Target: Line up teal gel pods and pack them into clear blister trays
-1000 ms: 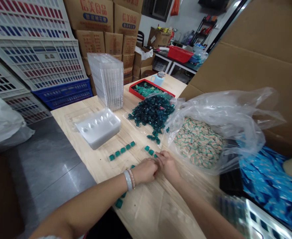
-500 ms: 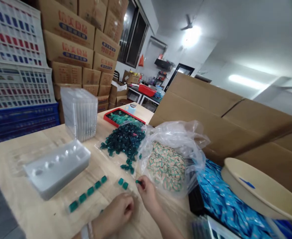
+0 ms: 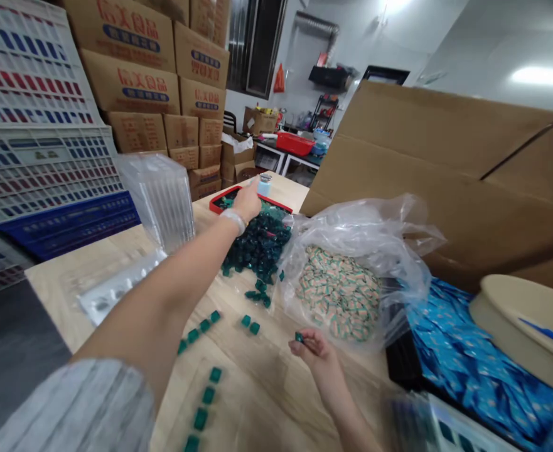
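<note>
My right hand (image 3: 316, 351) is the one nearer the work: thumb and forefinger are pinched closed on 1 small teal cube (image 3: 299, 337), in front of and to the right of the heap of teal cubes (image 3: 257, 248). The cube is so small and so covered by my fingers that I cannot tell which way its long axis lies. My left hand (image 3: 246, 204) is stretched out over the far end of the heap, well apart from that cube. Its fingers are hidden from my view, so I cannot tell whether it is open or holding anything.

In front of the heap, 10 loose cubes lie on the wooden table (image 3: 267, 370): 4 in a slanting row, 2 side by side to the right of that row, and 4 in a line nearer me. The heap itself is too packed to count. Beyond the heap sit 1 red tray (image 3: 217, 204) and 1 small blue cup (image 3: 264, 185). To its left stands 1 stack of clear plastic trays (image 3: 158, 201). To its right lies 1 clear plastic bag (image 3: 365, 226) of wrapped sweets (image 3: 337, 292).
</note>
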`<state>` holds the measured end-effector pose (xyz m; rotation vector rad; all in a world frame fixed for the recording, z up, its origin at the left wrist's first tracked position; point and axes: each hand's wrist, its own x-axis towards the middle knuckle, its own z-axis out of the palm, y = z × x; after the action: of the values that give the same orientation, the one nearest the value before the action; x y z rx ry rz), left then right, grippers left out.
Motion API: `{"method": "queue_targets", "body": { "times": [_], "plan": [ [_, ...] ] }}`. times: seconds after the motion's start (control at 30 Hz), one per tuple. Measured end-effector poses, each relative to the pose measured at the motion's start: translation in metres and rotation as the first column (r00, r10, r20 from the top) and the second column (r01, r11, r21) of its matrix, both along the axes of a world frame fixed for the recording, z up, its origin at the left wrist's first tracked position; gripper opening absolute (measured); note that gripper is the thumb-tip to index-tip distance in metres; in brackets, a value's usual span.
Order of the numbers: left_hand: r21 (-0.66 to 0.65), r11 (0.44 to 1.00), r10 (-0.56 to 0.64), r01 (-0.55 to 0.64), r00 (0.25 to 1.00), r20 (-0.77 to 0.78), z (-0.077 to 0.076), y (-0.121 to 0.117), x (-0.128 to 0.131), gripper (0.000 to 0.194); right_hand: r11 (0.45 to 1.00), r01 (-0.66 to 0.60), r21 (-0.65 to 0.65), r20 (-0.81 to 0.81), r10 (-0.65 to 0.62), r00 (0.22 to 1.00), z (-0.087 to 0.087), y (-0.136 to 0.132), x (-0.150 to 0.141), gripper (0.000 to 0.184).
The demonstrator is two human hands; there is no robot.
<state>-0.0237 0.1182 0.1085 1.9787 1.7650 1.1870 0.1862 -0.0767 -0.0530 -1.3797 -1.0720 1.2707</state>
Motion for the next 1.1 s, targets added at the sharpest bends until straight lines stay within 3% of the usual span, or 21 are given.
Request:
{"method": "queue_targets", "body": {
  "times": [0.07,0.13,0.17,0.23,0.27,0.3,0.33,0.4,0.5,0.63,0.7,0.8,0.9,1.0,1.03,1.1],
  "plan": [
    [-0.034,0.997,-0.072,0.072,0.997,-0.009,-0.010,0.009,0.015,0.044,1.000,-0.012,-0.025,-0.062,0.010,0.998,0.012,0.004,0.002,0.031],
    [-0.158,0.945,-0.280,0.285,0.958,0.057,-0.035,-0.014,0.037,0.028,1.000,-0.027,-0.004,-0.098,0.026,0.995,0.019,0.009,0.004,0.027],
    [-0.269,0.873,-0.382,0.407,0.913,0.143,-0.050,-0.034,0.047,0.022,0.999,-0.035,0.018,-0.113,0.037,0.993,0.022,0.012,0.004,0.025],
    [-0.466,0.640,-0.446,0.611,0.790,0.422,-0.078,-0.080,0.060,0.031,0.996,-0.068,0.053,-0.138,0.075,0.988,0.024,0.016,0.001,0.023],
    [-0.502,0.516,-0.392,0.694,0.713,0.581,-0.090,-0.102,0.063,0.032,0.994,-0.089,0.058,-0.148,0.096,0.984,0.024,0.017,-0.002,0.023],
    [-0.491,0.440,-0.302,0.752,0.638,0.708,-0.100,-0.121,0.063,0.032,0.992,-0.111,0.054,-0.155,0.118,0.981,0.024,0.017,-0.006,0.023],
    [-0.470,0.400,-0.195,0.787,0.574,0.795,-0.107,-0.136,0.061,0.032,0.990,-0.131,0.045,-0.158,0.137,0.978,0.025,0.017,-0.010,0.025],
    [-0.438,0.390,0.013,0.810,0.470,0.882,-0.116,-0.158,0.053,0.030,0.988,-0.155,0.022,-0.160,0.156,0.975,0.025,0.014,-0.018,0.028],
    [-0.436,0.368,0.261,0.821,0.359,0.896,-0.121,-0.178,0.038,0.026,0.974,-0.224,-0.022,-0.171,0.217,0.961,0.025,0.003,-0.026,0.032],
    [-0.379,0.289,0.404,0.879,0.246,0.881,-0.129,-0.204,0.028,0.025,0.935,-0.347,-0.072,-0.175,0.331,0.927,0.017,-0.017,-0.029,0.031],
    [-0.385,0.314,0.415,0.868,0.239,0.878,-0.135,-0.215,0.029,0.026,0.949,-0.316,0.008,-0.062,0.316,0.947,0.012,-0.026,-0.029,0.024],
    [-0.432,0.401,0.388,0.808,0.278,0.879,-0.143,-0.223,0.035,0.032,0.924,-0.344,0.167,0.174,0.315,0.933,0.007,-0.034,-0.029,0.018],
    [-0.465,0.455,0.291,0.759,0.367,0.884,-0.148,-0.223,0.040,0.038,0.907,-0.392,0.156,0.251,0.348,0.903,0.002,-0.036,-0.028,0.013],
    [-0.509,0.508,0.225,0.695,0.463,0.857,-0.150,-0.217,0.037,0.040,0.930,-0.337,0.144,0.283,0.288,0.915,-0.006,-0.029,-0.025,0.014],
    [-0.517,0.523,0.247,0.678,0.461,0.853,-0.150,-0.213,0.035,0.041,0.936,-0.310,0.166,0.329,0.244,0.912,-0.008,-0.024,-0.024,0.014],
    [-0.509,0.544,0.343,0.667,0.377,0.860,-0.149,-0.205,0.029,0.042,0.924,-0.302,0.235,0.480,0.160,0.862,-0.013,-0.012,-0.024,0.014]
  ]
}}
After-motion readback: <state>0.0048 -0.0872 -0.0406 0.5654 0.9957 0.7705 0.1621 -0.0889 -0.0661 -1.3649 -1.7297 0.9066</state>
